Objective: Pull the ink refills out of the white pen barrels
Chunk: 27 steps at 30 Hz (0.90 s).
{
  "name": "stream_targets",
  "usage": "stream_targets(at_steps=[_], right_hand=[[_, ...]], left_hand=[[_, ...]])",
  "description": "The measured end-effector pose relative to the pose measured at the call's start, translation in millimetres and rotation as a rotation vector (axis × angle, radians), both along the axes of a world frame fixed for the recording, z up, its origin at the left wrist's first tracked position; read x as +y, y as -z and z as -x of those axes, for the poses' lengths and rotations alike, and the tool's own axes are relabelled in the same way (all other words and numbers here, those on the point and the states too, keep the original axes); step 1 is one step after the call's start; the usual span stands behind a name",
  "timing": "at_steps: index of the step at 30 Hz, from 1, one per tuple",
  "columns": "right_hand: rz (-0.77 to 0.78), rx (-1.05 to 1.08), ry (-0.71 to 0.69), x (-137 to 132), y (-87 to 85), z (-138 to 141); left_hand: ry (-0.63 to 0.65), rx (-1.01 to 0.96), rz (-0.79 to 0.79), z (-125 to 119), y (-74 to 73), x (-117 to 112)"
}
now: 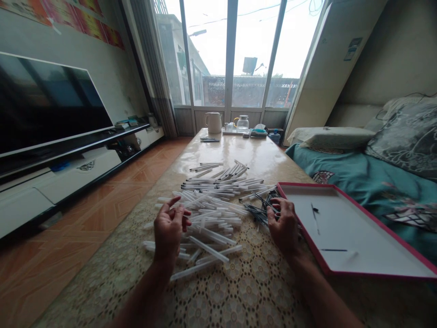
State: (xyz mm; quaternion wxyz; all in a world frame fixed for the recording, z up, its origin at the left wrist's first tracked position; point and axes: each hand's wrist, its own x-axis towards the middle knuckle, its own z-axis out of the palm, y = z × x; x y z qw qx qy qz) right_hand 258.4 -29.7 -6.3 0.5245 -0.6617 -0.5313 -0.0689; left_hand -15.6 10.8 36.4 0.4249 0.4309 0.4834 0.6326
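Observation:
My left hand [171,223] is above the left side of a pile of translucent white pen barrels [208,248]. Its fingers are loosely bent and apart, and I see nothing held in it. On the right, my right hand [284,223] has its fingers curled at a heap of thin dark pen refills [256,213], thumb and forefinger close together on them. Part of that heap is hidden behind the hand. Beyond the barrels lie rows of white pens with dark ends [225,186], several of them slanting at the back.
A shallow white tray with a red rim [367,214] stands at the right, a few small loose parts inside. At the table's far end are a pitcher [213,123], a glass jug [242,123] and a tissue pack [258,132]. A bed [341,168] borders the right.

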Motion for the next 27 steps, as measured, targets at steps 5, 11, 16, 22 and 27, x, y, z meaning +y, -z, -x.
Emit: stream_targets(at_steps=[5, 11, 16, 22, 27], right_hand=[[0.095, 0.063, -0.106, 4, -8.3, 16], [0.349, -0.022, -0.227, 26, -23.0, 16], [0.525, -0.275, -0.261, 54, -33.0, 5], [0.640, -0.478, -0.328, 91, -35.6, 15], [0.613, -0.460, -0.369, 102, -39.5, 19]], left_hand=[[0.121, 0.297, -0.125, -17, 9.7, -13], [0.158, 0.371, -0.141, -25, 12.9, -16], [0.160, 0.351, -0.139, -24, 13.3, -14], [0.145, 0.378, -0.136, -21, 13.8, -14], [0.128, 0.412, -0.126, -21, 11.1, -14]])
